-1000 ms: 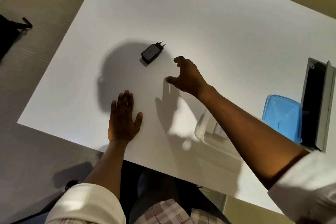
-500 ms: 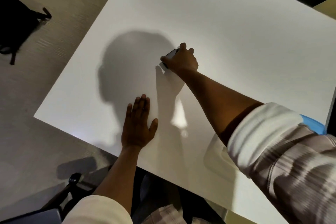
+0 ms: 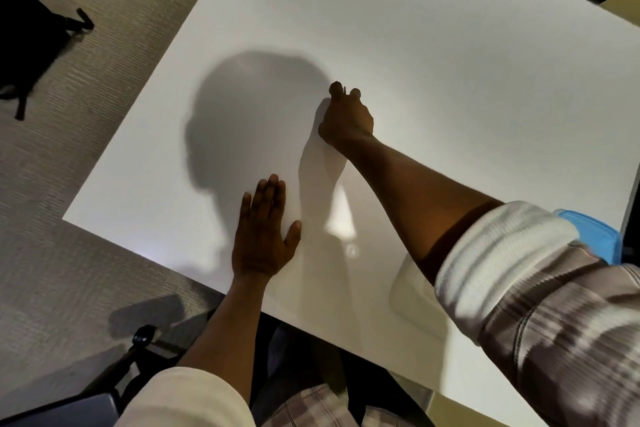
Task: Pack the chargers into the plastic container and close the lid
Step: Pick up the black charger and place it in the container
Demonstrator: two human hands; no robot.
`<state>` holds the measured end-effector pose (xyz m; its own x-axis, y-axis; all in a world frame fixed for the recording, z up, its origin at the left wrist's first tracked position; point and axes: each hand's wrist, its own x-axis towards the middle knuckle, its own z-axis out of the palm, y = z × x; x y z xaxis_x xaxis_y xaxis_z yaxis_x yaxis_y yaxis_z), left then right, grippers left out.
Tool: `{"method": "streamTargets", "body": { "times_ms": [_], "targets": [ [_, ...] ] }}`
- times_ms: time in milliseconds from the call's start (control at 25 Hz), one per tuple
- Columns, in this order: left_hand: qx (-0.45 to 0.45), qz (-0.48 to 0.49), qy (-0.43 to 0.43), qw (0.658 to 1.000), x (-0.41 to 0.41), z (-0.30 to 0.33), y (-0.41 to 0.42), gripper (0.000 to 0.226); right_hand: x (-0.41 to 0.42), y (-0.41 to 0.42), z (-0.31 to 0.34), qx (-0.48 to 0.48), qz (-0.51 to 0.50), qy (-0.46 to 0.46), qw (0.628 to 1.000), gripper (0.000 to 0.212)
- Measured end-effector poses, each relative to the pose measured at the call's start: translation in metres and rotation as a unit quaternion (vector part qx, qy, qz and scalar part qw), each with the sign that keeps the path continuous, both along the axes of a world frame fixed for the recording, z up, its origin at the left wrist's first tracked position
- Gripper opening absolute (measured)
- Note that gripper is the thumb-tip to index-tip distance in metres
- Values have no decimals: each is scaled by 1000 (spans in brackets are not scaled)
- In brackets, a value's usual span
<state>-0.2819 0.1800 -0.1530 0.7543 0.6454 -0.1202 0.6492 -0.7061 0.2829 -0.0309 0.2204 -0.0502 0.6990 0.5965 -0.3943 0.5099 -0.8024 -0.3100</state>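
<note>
My right hand (image 3: 346, 118) reaches out over the middle of the white table (image 3: 450, 62) and is closed over the black charger (image 3: 345, 89); only its metal plug pins show between my fingertips. My left hand (image 3: 265, 232) lies flat on the table near the front edge, fingers together, holding nothing. The clear plastic container (image 3: 412, 295) sits at the table's front right, mostly hidden under my right sleeve. A corner of the blue lid (image 3: 595, 236) shows behind that sleeve at the right.
A black bag (image 3: 27, 42) lies on the carpet to the left of the table. A chair base with a castor (image 3: 143, 336) stands below the table's front edge. My sleeve covers much of the right side.
My right hand went from open beside the charger to closed over it, hiding its body. The view shifted left, so the container and lid slid under my right arm. The left hand stayed flat.
</note>
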Motion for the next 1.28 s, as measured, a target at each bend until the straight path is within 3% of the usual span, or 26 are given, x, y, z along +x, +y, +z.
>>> {"method": "streamTargets", "body": {
  "times_ms": [240, 720, 920, 1280],
  "targets": [
    [3, -7, 6, 1000, -1, 4, 0, 77, -5, -47, 2, 11, 17, 13, 1000, 43],
    [-3, -9, 14, 1000, -2, 9, -2, 76, 7, -236, 85, 170, -189, 53, 966, 50],
    [-8, -4, 36, 999, -1, 10, -3, 77, -15, -325, 93, 139, -297, 37, 944, 45],
    [-3, 6, 40, 999, 2, 14, -5, 77, -26, -390, 33, 45, -333, 49, 941, 52]
  ]
}}
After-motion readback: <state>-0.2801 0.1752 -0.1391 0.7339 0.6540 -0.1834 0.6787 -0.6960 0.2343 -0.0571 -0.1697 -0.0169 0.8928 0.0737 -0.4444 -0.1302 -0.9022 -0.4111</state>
